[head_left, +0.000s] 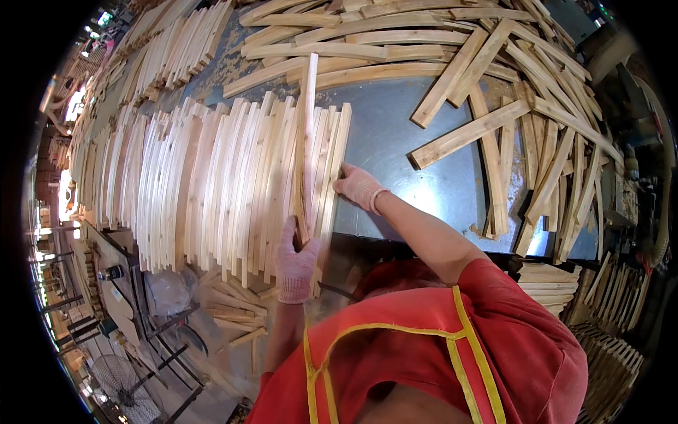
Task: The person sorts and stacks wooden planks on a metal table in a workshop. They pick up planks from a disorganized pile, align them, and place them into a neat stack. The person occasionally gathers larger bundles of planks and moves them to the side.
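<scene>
My left hand [295,267], in a pale pink knit glove, is closed around the near end of a long wooden slat [308,134]. This slat stands raised above a tight row of pale wooden slats [219,177], its far end reaching past theirs. At the row's right end, my gloved right hand [359,189] has its fingers curled against the outermost slat [341,141]. Part of those fingers is hidden at the slat's edge.
A metal-topped table [385,127] carries the row. Loose slats [367,35] lie heaped across its far side, and more lie crisscrossed [544,141] on the right. Below the row are short wood pieces [236,311] and a fan [120,381]. Stacked slats [547,283] stand at the lower right.
</scene>
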Tool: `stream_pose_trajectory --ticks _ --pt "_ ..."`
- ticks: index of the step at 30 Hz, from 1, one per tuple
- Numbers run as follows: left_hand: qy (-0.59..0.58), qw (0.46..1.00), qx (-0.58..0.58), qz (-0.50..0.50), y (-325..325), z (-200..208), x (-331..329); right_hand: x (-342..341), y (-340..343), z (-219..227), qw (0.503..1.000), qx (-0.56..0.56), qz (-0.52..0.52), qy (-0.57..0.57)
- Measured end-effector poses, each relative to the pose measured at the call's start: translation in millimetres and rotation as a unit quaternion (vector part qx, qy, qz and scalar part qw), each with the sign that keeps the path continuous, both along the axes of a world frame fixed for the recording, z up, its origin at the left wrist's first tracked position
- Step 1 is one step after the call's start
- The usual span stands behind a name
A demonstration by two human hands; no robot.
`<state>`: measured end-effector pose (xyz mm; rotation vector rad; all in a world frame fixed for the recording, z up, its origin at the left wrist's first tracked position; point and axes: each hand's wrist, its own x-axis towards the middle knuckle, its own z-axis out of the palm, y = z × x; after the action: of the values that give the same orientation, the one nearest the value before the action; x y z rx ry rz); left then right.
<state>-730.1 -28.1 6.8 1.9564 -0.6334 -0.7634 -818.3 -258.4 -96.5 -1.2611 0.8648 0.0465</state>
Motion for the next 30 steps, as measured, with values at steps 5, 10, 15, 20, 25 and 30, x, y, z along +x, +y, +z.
stream_pose_trajectory --ticks 5,10,15,20,25,30 --pt "0.031 0.994 0.029 -0.097 -8.9 4.4 -41.3 -67.9 45.8 18.7 0.983 0.131 -0.043 -0.124" --pt "-0.128 0.971 -0.13 -0.156 -62.8 -15.4 -75.5 -90.2 2.3 72.5 0.977 -0.174 -0.084 -0.094" --pt "-0.188 0.943 -0.07 -0.266 -172.0 10.4 -89.5 -159.7 -320.1 178.9 0.806 -0.549 -0.175 -0.134" --pt "-0.366 0.86 0.046 -0.353 -244.3 -39.1 -123.1 -302.1 -442.4 117.2 0.793 -0.589 -0.077 0.135" --pt "-0.365 0.82 0.125 -0.423 -294.2 -59.1 -142.5 -323.8 -375.6 79.6 0.687 -0.553 0.159 0.444" --pt "-0.262 0.854 0.142 -0.427 -273.3 -78.6 -124.2 -289.9 -323.6 144.8 0.776 -0.497 0.231 0.312"
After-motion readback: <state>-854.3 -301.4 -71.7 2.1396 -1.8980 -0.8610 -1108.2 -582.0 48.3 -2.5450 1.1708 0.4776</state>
